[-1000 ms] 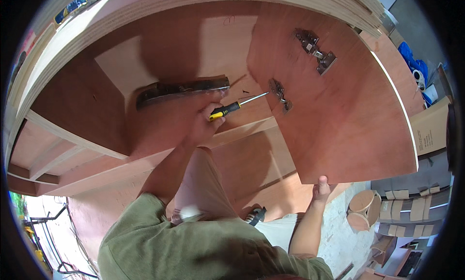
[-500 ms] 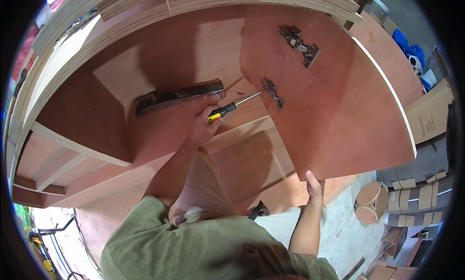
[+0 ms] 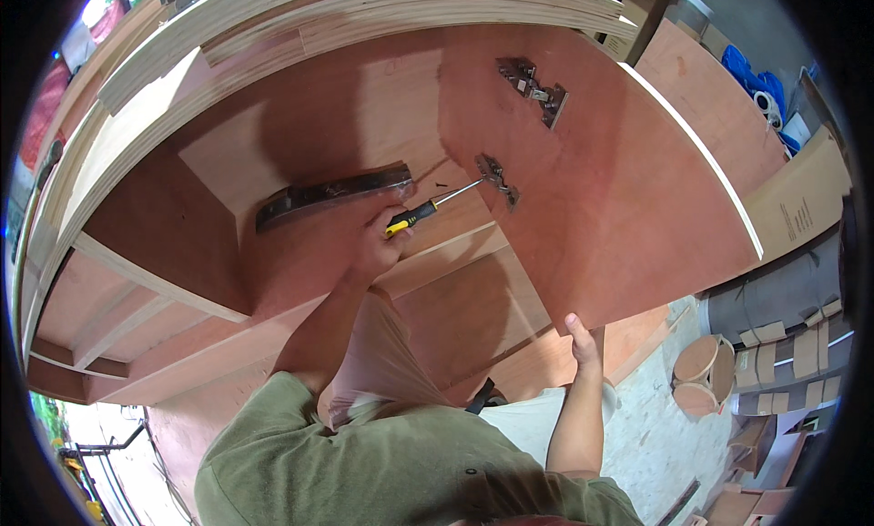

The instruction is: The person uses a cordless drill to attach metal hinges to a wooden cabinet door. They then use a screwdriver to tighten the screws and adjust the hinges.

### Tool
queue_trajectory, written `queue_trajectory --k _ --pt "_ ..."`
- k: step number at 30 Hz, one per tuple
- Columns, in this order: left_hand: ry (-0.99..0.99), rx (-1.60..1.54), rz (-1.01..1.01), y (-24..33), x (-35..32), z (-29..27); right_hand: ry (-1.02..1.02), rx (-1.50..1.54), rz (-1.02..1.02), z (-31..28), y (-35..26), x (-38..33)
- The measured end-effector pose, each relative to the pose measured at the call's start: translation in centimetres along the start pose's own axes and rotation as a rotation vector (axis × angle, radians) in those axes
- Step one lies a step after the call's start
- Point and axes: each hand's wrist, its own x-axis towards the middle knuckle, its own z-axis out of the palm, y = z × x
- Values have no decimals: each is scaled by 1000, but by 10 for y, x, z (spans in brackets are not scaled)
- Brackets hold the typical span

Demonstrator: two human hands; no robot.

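Observation:
My left hand (image 3: 381,244) is closed round the black and yellow handle of a screwdriver (image 3: 415,215). Its metal tip reaches the lower hinge (image 3: 497,182), which is fixed to the inner face of a reddish-brown wooden cabinet door (image 3: 601,189). A second hinge (image 3: 533,91) sits higher on the same door. At the door's bottom corner my right hand (image 3: 584,344) grips the edge, thumb in sight and the other fingers hidden behind the panel.
Inside the wooden cabinet (image 3: 300,94) lies a long dark curved piece (image 3: 333,195), just beyond my left hand. Stacked plywood edges (image 3: 382,24) run along the top. Round wooden pieces (image 3: 703,376) stand on the floor at right, near cardboard-wrapped panels (image 3: 774,330).
The whole view has shifted slightly, with the door and hinges now a little further left. Both hands keep their grips, and the screwdriver tip stays at the lower hinge.

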Motion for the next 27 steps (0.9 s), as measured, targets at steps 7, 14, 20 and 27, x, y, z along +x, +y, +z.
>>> queue_trajectory --k 7,14,20,27 --pt "-12 -90 -52 -19 -3 1 -133 -15 87 -10 13 1" --pt "-35 -79 -133 -13 -1 2 -5 -20 -9 -8 16 1" --pt "-14 -79 -139 -8 3 -1 -7 -2 -26 -6 17 1" --pt "-77 412 164 11 15 -26 -148 39 94 -1 3 -3"
